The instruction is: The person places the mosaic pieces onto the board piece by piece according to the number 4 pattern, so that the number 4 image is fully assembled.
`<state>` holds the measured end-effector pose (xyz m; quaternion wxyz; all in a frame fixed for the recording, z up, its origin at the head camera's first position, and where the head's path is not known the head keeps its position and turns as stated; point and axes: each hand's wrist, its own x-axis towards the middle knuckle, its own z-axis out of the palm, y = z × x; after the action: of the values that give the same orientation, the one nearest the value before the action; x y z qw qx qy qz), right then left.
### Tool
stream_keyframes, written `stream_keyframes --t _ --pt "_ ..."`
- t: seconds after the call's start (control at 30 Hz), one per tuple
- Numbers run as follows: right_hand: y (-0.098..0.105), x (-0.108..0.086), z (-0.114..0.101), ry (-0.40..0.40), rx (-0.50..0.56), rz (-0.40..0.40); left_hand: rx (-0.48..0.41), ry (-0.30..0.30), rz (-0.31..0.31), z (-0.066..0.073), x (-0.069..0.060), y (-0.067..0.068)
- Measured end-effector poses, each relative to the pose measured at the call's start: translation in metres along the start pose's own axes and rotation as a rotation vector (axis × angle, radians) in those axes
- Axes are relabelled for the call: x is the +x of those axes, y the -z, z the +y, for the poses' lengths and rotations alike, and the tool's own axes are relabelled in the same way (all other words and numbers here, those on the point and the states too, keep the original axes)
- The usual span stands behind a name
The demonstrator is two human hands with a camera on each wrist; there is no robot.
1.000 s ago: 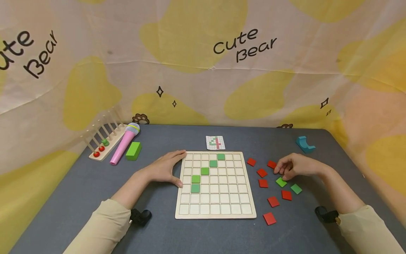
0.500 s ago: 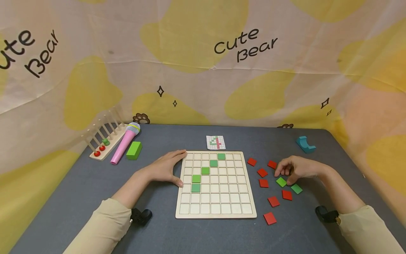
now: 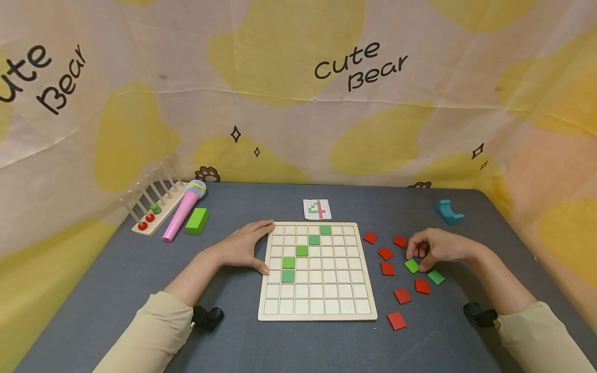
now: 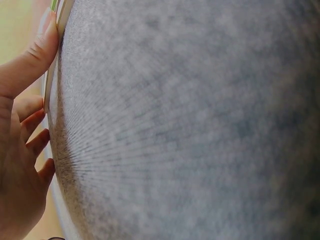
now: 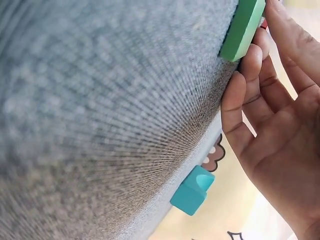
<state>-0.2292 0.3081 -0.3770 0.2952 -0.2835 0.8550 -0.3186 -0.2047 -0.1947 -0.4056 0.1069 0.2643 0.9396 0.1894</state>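
A pale square grid board (image 3: 322,317) lies on the table with several green tiles (image 3: 301,250) in its cells. Against the board's left edge rests the left hand (image 3: 240,248), fingers at the upper corner and thumb lower down; the left wrist view shows this hand (image 4: 22,135) along the board's side (image 4: 62,22). The right hand (image 3: 438,247) has thumb and index finger at opposite sides of a light green tile (image 3: 411,266), pinching it at the table. A darker green tile (image 3: 436,277) lies beside the thumb. The right wrist view shows curled fingers (image 5: 252,65) near a green tile (image 5: 242,31).
Several red tiles (image 3: 402,296) lie right of the board. Behind it is a pattern card (image 3: 317,209). A pegged rack (image 3: 158,217), a pink microphone (image 3: 183,212) and a green block (image 3: 197,221) stand at left; a blue curved block (image 3: 449,212) is at the back right.
The right thumb first moved right, away from the light green tile, then came back against its side. That tile has shifted slightly left. The left hand stays in place.
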Motion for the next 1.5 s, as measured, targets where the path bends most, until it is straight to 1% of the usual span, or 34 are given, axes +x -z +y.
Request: stream_keyframes --t 0.1,0.2,0.37,0.43,0.6,0.73,0.9,1.1,1.27,1.5 --pt "0.001 -0.001 -0.001 -0.012 -0.023 0.03 -0.002 0.001 0.001 0.0 0.0 0.0" --pt "0.002 -0.001 -0.003 -0.018 -0.022 0.053 -0.004 0.003 0.002 0.0 -0.001 0.0" --pt "0.003 0.0 -0.006 0.006 0.001 0.069 -0.004 0.009 0.001 -0.001 -0.002 0.0" --pt "0.003 0.002 -0.007 0.009 0.007 0.076 -0.005 0.007 0.001 -0.001 -0.001 0.0" --pt "0.002 0.01 -0.015 0.006 -0.029 0.092 -0.003 0.0 0.005 -0.003 -0.001 -0.001" --pt "-0.002 0.02 -0.029 0.034 -0.051 0.086 -0.005 -0.002 0.01 -0.002 -0.002 0.0" --pt "-0.012 0.037 -0.05 0.077 -0.032 0.086 -0.008 0.001 0.008 -0.001 -0.004 0.001" --pt "-0.027 0.059 -0.072 0.103 -0.016 0.127 -0.008 -0.002 0.007 -0.002 -0.002 -0.001" --pt "-0.038 0.072 -0.091 0.116 -0.027 0.168 -0.009 -0.002 -0.001 -0.001 -0.001 0.0" --pt "-0.05 0.089 -0.116 0.154 -0.03 0.164 -0.017 0.003 -0.01 0.002 -0.002 0.003"
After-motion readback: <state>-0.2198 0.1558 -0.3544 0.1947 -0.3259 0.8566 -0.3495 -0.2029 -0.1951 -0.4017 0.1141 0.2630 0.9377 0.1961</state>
